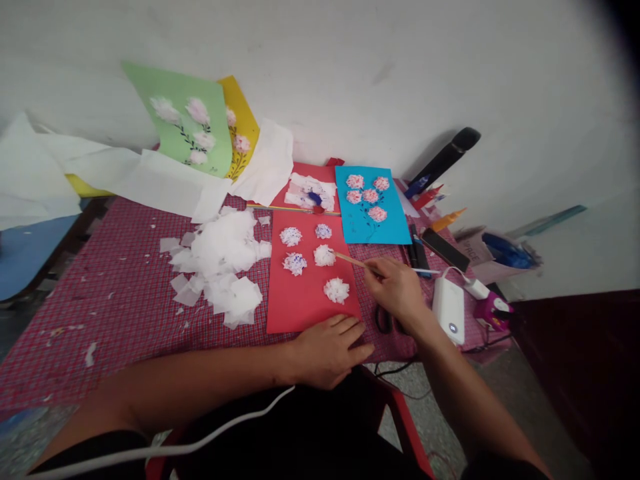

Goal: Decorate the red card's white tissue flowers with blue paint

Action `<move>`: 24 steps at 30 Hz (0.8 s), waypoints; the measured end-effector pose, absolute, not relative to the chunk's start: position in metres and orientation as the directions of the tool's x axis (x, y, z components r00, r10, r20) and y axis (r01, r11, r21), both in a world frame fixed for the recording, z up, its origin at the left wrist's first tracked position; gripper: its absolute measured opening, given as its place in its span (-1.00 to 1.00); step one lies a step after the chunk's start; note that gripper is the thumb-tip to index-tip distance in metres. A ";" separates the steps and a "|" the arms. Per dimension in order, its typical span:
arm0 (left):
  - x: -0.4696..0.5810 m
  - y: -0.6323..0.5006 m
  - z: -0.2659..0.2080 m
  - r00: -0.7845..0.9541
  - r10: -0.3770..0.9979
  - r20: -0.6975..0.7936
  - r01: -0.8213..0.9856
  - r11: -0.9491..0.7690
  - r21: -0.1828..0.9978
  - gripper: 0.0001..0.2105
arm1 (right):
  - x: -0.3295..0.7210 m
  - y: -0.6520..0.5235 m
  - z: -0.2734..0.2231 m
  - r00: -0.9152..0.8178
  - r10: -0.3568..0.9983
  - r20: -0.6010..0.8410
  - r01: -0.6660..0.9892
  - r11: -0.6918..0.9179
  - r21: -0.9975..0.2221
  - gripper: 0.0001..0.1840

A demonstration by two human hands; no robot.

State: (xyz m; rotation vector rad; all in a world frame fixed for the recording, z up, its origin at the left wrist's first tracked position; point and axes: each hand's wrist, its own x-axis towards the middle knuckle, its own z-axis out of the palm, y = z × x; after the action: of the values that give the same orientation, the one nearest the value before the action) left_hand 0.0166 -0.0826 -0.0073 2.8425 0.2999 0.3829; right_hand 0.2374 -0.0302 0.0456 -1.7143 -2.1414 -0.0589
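Observation:
On the red sheet of paper [305,310] sit several crumpled tissue flowers. Three bear blue specks, such as the flower [295,264] at left, while the lowest flower [337,290] is white. My right hand [395,287] is closed around a thin, brush-like wooden stick [350,259]. Its tip touches or nearly touches the middle-right white flower [324,255]; which of the two I cannot tell. My left hand [333,350] lies flat with fingers stretched out, over the lower edge of the sheet. Behind the sheet, a blue-stained tissue [311,193] rests on another red piece.
Loose white tissue squares [225,253] are heaped left. A blue card [373,227] with pink-and-white flowers lies behind. Green card [200,127] leans on the wall. Dark-handled scissors [383,319], a white power bank [449,310] and a black microphone [447,157] are at right.

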 end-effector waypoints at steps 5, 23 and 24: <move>0.016 -0.082 -0.007 0.945 0.237 0.227 0.171 -0.946 0.277 -0.47 | 0.239 -0.032 0.045 -0.171 0.934 0.314 0.945 0.246 -0.217 -0.83; 0.016 -0.082 -0.005 0.946 0.234 0.223 0.169 -0.946 0.277 -0.47 | 0.237 -0.030 0.051 -0.179 0.936 0.302 0.952 0.243 -0.188 -0.84; 0.016 -0.082 -0.005 0.946 0.234 0.224 0.170 -0.947 0.273 -0.47 | 0.237 -0.030 0.050 -0.177 0.936 0.303 0.951 0.242 -0.190 -0.83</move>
State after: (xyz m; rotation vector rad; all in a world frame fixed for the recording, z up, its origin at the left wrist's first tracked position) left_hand 0.0161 -0.0822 -0.0045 2.8486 0.3008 0.3725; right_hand 0.2374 -0.0304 0.0505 -1.7379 -2.1662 -0.0593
